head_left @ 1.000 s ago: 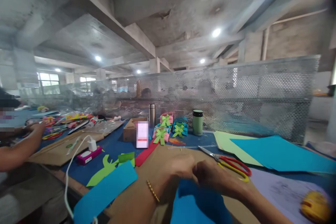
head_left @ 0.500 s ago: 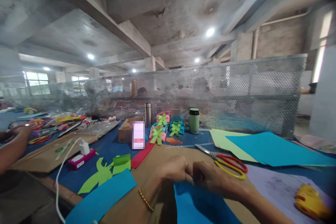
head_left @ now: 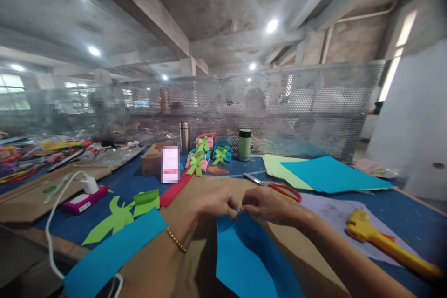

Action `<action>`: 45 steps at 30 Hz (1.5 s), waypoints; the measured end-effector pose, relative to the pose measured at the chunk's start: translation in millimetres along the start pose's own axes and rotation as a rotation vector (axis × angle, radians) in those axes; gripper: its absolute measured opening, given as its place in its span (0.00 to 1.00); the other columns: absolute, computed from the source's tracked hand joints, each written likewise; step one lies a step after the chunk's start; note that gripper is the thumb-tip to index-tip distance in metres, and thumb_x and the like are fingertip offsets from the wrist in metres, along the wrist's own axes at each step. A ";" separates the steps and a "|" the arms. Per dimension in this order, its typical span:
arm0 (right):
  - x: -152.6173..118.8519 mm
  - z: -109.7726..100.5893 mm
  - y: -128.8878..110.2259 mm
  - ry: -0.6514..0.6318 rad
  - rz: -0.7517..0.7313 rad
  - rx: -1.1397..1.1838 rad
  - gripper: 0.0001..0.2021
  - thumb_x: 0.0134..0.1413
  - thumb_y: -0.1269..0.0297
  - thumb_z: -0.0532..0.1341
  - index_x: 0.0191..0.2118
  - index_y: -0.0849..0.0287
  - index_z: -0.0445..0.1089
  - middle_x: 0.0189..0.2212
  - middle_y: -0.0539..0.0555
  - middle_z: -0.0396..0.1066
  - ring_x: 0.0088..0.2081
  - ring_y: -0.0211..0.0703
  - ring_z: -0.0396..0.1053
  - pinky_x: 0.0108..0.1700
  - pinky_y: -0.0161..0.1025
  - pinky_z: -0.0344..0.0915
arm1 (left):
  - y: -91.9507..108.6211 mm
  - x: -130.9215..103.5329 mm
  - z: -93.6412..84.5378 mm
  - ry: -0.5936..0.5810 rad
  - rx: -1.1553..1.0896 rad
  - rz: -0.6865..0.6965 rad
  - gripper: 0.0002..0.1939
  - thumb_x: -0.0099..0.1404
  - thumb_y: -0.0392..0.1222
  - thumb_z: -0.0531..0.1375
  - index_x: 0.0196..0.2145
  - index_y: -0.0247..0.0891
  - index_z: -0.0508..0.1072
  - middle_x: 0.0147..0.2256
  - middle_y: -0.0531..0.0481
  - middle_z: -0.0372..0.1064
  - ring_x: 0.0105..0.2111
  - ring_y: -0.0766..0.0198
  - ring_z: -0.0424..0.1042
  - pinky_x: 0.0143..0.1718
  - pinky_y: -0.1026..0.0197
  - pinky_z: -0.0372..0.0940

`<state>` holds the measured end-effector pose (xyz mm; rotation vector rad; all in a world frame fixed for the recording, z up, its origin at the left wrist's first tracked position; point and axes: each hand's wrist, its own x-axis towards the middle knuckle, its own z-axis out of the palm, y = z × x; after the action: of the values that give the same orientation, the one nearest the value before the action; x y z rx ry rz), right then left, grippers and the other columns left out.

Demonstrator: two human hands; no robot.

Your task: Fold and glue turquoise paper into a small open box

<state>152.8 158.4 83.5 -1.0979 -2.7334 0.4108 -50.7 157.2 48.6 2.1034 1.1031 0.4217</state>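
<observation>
A large blue sheet rises from the cardboard at the bottom centre, its top edge pinched between both hands. My left hand, with a gold bead bracelet at its wrist, grips that edge from the left, fingers closed. Close beside it, almost touching, my right hand has its fingers closed on the same edge. Scissors with red and yellow handles lie just behind my right hand, which partly hides them. A blue strip and green leaf-shaped cutouts are to the left.
Small pink and blue baskets with green bows, a phone, a cardboard box, a steel flask and a green cup stand behind. On the right are a yellow glue gun and coloured sheets. A power strip sits left.
The view has shifted, bringing the whole glue gun into sight and taking the other person's arm out at the left. More of the held blue sheet shows, and both hands still pinch it.
</observation>
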 end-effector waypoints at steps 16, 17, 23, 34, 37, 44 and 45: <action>-10.6 12.3 26.2 0.197 -0.007 0.267 0.15 0.63 0.61 0.54 0.32 0.63 0.73 0.30 0.56 0.77 0.29 0.38 0.74 0.32 0.33 0.64 | -2.9 -5.3 -8.3 -0.006 -0.078 0.043 0.16 0.56 0.47 0.59 0.18 0.36 0.61 0.21 0.58 0.46 0.23 0.71 0.47 0.24 0.64 0.43; -10.5 12.3 27.1 0.196 -0.010 0.290 0.14 0.63 0.61 0.54 0.33 0.63 0.73 0.30 0.56 0.77 0.29 0.38 0.74 0.32 0.33 0.65 | -1.5 -5.9 -9.1 -0.010 -0.069 0.040 0.16 0.56 0.47 0.59 0.18 0.36 0.62 0.20 0.58 0.47 0.23 0.71 0.47 0.24 0.64 0.43; -18.4 0.8 12.0 0.145 -0.056 0.276 0.14 0.61 0.59 0.57 0.38 0.64 0.74 0.33 0.56 0.77 0.33 0.40 0.74 0.35 0.35 0.66 | 8.7 -12.7 -13.0 0.082 0.064 -0.023 0.12 0.56 0.44 0.59 0.20 0.34 0.69 0.20 0.57 0.54 0.23 0.71 0.51 0.24 0.64 0.46; -19.9 10.2 10.6 0.114 -0.067 0.284 0.21 0.54 0.67 0.60 0.54 0.64 0.69 0.45 0.60 0.76 0.41 0.42 0.73 0.41 0.37 0.68 | -10.8 -7.9 -17.8 0.161 0.040 -0.031 0.12 0.57 0.47 0.61 0.30 0.35 0.79 0.23 0.52 0.68 0.25 0.67 0.60 0.26 0.65 0.52; -19.2 6.4 4.6 0.081 -0.076 0.179 0.14 0.55 0.66 0.59 0.44 0.64 0.76 0.34 0.55 0.77 0.33 0.39 0.70 0.34 0.35 0.62 | -9.1 -9.2 -17.8 0.172 0.031 -0.054 0.14 0.56 0.48 0.62 0.32 0.34 0.80 0.25 0.51 0.70 0.26 0.66 0.62 0.28 0.65 0.55; -19.9 7.3 -12.5 0.135 0.099 0.036 0.11 0.52 0.72 0.56 0.27 0.64 0.76 0.19 0.48 0.67 0.22 0.31 0.56 0.25 0.33 0.47 | -9.1 -8.6 -15.7 0.147 0.033 -0.075 0.15 0.55 0.50 0.63 0.32 0.35 0.81 0.26 0.51 0.72 0.26 0.66 0.63 0.27 0.66 0.56; -20.0 7.5 -12.6 0.134 0.120 0.030 0.11 0.51 0.72 0.56 0.25 0.64 0.75 0.18 0.48 0.66 0.21 0.30 0.56 0.25 0.34 0.46 | -9.0 -8.7 -15.6 0.146 0.028 -0.077 0.15 0.55 0.50 0.63 0.32 0.35 0.81 0.26 0.51 0.72 0.26 0.66 0.63 0.27 0.66 0.56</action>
<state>157.0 134.3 79.3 -1.2384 -2.5464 0.3785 -69.8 160.5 53.2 2.0733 1.2765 0.5325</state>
